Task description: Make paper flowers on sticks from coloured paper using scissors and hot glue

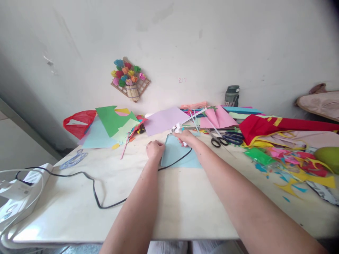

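Observation:
A white glue gun (178, 127) with a black cord is gripped in my right hand (186, 138). Its nozzle points left, over the far left corner of a light blue paper sheet (177, 155). My left hand (155, 149) rests at the sheet's left edge with its fingers curled in; whether they pinch anything is hidden. The black cord (173, 164) crosses the sheet, passes beneath my left forearm and runs to a white power strip (39, 176) at the far left.
Behind my hands lie lilac paper (166, 120) and green paper (113, 120). Black-handled scissors (219, 141) are to the right, beside red cloth (254, 128) and colourful scraps (293, 176). A dark bottle (232, 96) stands by the wall. A coiled clear cord (74, 159) lies left.

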`<state>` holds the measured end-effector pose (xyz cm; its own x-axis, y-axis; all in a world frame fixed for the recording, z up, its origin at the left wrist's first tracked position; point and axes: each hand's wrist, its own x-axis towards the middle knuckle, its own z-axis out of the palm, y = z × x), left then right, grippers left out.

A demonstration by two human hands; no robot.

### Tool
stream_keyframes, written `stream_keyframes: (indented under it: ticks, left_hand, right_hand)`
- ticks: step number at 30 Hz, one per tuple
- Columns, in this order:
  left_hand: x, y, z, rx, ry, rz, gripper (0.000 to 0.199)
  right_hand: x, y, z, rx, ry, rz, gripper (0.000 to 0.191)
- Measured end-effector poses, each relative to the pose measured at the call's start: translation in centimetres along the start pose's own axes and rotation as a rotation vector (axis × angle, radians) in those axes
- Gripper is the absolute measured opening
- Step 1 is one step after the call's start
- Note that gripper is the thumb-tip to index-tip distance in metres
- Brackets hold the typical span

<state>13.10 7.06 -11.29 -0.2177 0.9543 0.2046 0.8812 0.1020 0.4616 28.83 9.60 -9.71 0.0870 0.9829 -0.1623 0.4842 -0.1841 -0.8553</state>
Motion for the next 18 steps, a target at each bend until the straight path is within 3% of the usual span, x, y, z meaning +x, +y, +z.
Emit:
stream_keyframes:
  ticks: [18]
  left_hand:
    - [0.44,-0.27,0.52,-0.021,0.028,0.001,0.022]
  right_hand:
    - [-0.88,-0.44,-0.32,0.015,-0.075,0.01,0.036]
